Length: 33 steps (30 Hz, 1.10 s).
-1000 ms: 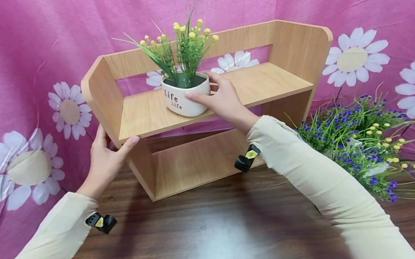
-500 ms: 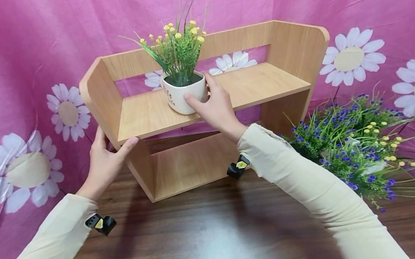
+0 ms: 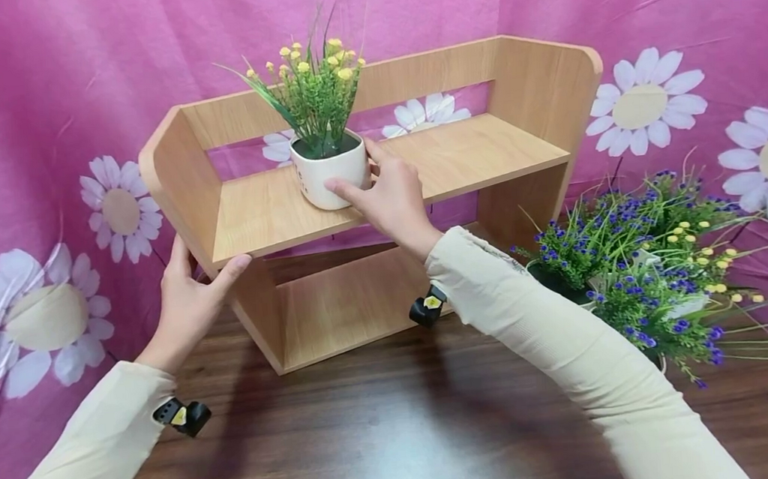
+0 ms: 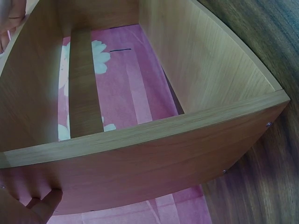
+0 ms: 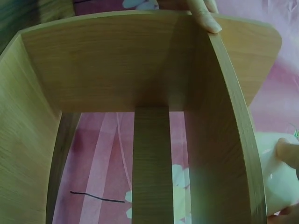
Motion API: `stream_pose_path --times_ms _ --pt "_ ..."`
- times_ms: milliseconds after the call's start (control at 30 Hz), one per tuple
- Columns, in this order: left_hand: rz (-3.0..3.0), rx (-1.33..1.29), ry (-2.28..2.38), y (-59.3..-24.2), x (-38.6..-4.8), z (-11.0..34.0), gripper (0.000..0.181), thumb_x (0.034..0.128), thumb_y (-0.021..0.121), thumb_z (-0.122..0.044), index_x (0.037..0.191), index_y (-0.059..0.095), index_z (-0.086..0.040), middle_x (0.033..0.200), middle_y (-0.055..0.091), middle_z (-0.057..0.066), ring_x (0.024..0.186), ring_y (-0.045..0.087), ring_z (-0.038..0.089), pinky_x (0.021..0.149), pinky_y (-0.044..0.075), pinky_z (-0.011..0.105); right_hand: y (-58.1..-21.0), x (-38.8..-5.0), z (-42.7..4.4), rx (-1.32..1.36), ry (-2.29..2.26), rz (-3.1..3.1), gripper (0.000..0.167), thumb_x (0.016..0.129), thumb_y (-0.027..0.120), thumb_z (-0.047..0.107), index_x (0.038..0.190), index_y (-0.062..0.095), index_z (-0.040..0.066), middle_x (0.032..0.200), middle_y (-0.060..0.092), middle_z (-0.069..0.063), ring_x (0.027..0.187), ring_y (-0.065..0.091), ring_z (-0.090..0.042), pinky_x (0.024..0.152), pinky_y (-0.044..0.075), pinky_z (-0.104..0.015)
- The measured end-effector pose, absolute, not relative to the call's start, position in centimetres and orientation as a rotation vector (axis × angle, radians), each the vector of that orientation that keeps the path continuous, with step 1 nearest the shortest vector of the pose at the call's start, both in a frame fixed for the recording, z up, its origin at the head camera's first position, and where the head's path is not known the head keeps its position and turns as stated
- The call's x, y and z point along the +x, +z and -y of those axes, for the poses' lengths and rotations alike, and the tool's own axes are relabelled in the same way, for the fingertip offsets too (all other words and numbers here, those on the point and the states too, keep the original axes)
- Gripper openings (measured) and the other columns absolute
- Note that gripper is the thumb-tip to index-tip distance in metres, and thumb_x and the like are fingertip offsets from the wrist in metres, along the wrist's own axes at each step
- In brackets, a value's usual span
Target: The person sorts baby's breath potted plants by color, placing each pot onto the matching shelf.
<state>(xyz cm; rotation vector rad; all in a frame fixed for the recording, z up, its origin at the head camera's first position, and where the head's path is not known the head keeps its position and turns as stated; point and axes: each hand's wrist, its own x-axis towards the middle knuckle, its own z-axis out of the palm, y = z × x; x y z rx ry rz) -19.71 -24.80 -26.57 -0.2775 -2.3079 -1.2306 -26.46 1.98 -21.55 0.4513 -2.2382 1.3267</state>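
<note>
A two-tier wooden desk shelf (image 3: 485, 145) stands on the dark table. On its upper board, left of the middle, is a white flower pot (image 3: 317, 182) with green grass and small yellow flowers (image 3: 318, 87). My right hand (image 3: 391, 201) grips the pot from its right side, thumb on the front and fingers behind. Lettering on the pot shows only at its left edge. At the shelf's left side panel, my left hand (image 3: 189, 304) holds on, thumb at the upper board's front corner and fingers (image 4: 49, 205) against the outer face. The pot (image 5: 273, 172) also shows in the right wrist view.
Several potted plants with blue and yellow flowers (image 3: 657, 270) stand on the table (image 3: 399, 434) to the right of the shelf, near my right sleeve. A pink cloth (image 3: 420, 11) with large white daisies hangs behind and at both sides.
My right hand has slid the pot leftward along the upper board and turned it, so its lettering now faces further left. My left hand has stayed on the shelf's left side.
</note>
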Motion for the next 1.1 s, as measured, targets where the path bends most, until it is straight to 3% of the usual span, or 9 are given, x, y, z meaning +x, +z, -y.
stream_pose_path --times_ms 267,500,733,1100 --pt "2.316 -0.273 -1.225 -26.4 -19.8 24.8 0.077 0.0857 0.073 -0.025 0.148 0.029 -0.03 0.143 0.045 0.002 0.124 0.047 0.02 0.096 0.048 0.048 -21.5 -26.4 -2.2 0.452 1.359 2.258 0.075 0.078 0.081 0.027 0.142 0.046 0.006 0.138 0.053 -0.012 0.115 0.059 -0.024 0.091 0.052 -0.026" --pt "2.324 -0.266 -1.227 -26.5 -19.8 24.9 0.078 0.0863 0.073 -0.024 0.149 0.027 -0.028 0.144 0.044 0.005 0.125 0.046 0.022 0.098 0.046 0.05 -21.5 -26.4 -1.9 0.392 1.191 2.304 0.077 0.077 0.081 0.035 0.141 0.048 0.006 0.126 0.062 -0.014 0.097 0.067 -0.019 0.079 0.054 -0.029" --pt "2.321 -0.273 -1.237 -26.5 -19.8 24.8 0.078 0.0867 0.072 -0.023 0.15 0.027 -0.026 0.145 0.043 0.007 0.126 0.046 0.025 0.097 0.045 0.052 -21.4 -26.3 -2.3 0.429 1.346 2.31 0.079 0.078 0.08 0.033 0.142 0.045 0.004 0.138 0.053 -0.012 0.115 0.06 -0.022 0.092 0.052 -0.025" --pt "2.326 -0.263 -1.223 -26.5 -19.6 24.9 0.076 0.0869 0.072 -0.025 0.149 0.028 -0.03 0.144 0.044 0.005 0.124 0.047 0.023 0.096 0.047 0.049 -21.2 -25.5 -4.4 0.457 1.463 2.349 0.084 0.079 0.079 0.037 0.145 0.039 0.002 0.141 0.05 -0.015 0.12 0.056 -0.028 0.097 0.049 -0.032"
